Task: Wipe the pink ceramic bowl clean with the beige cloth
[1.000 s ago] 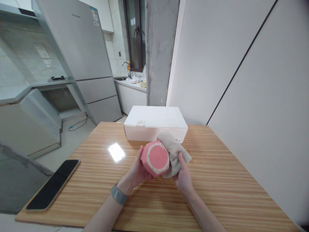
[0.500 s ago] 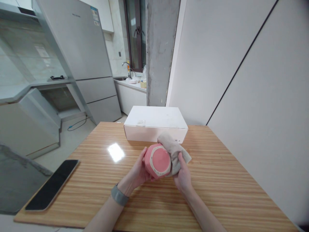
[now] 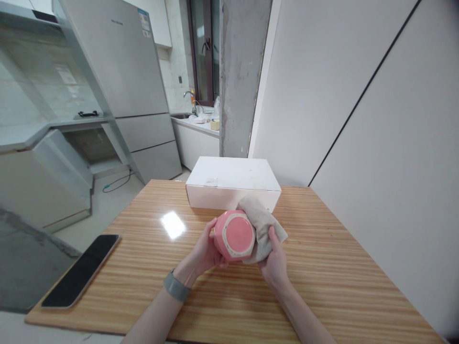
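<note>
A pink faceted ceramic bowl [image 3: 238, 235] is tilted so that its underside, with a pale unglazed foot ring, faces me. My left hand [image 3: 207, 249] grips it from the left, fingers around its side and lower edge. On the other side, my right hand [image 3: 274, 260] is closed on a grey cloth [image 3: 261, 224], thumb on top. The cloth lies against the bowl's right side. Both are held above the wooden table [image 3: 322, 277]. The bowl's inside faces away and is hidden.
A white cardboard box [image 3: 233, 174] stands at the table's far edge, just behind the bowl and cloth. At the table's left lies a black tablet-like slab [image 3: 81, 271]. A white wall [image 3: 387, 157] runs along the right side.
The bowl has turned slightly in my left hand, and the cloth has shifted a little against its right side. The whole view has moved slightly. Both hands keep their hold.
</note>
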Demonstrator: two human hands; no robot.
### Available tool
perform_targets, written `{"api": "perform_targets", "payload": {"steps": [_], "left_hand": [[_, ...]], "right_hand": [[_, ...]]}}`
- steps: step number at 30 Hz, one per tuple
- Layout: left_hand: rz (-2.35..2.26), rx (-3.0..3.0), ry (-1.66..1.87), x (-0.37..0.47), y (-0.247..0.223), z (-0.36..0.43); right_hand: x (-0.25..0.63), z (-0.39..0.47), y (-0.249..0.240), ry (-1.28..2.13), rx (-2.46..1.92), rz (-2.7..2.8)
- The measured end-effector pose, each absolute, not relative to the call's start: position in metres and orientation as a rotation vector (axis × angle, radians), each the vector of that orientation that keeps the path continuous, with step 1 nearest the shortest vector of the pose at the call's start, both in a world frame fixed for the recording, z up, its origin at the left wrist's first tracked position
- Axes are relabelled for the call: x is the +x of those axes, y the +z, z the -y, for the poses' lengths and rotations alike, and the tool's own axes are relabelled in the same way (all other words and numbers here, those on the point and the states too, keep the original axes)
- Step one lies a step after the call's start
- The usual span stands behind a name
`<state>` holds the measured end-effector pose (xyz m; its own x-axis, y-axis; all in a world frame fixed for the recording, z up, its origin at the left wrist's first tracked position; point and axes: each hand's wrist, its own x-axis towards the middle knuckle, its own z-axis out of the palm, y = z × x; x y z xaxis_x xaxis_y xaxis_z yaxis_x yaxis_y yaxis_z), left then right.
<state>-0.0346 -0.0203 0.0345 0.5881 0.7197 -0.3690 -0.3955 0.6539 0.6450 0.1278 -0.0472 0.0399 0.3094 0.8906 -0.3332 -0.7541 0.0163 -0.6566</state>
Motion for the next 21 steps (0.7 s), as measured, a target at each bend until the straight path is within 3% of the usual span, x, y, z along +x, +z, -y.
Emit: {"api": "perform_targets", "payload": {"steps": [12,21], "left_hand": [[-0.456,0.526,0.583,-0.035,0.029,0.023],[-0.347,0.547,0.713,-0.031,0.027,0.025]], "right_hand": [[0.130,0.044,0.028,1.294,-0.891,0.269],[0.126,0.052,0.018,1.117,-0.934,0.816]]}}
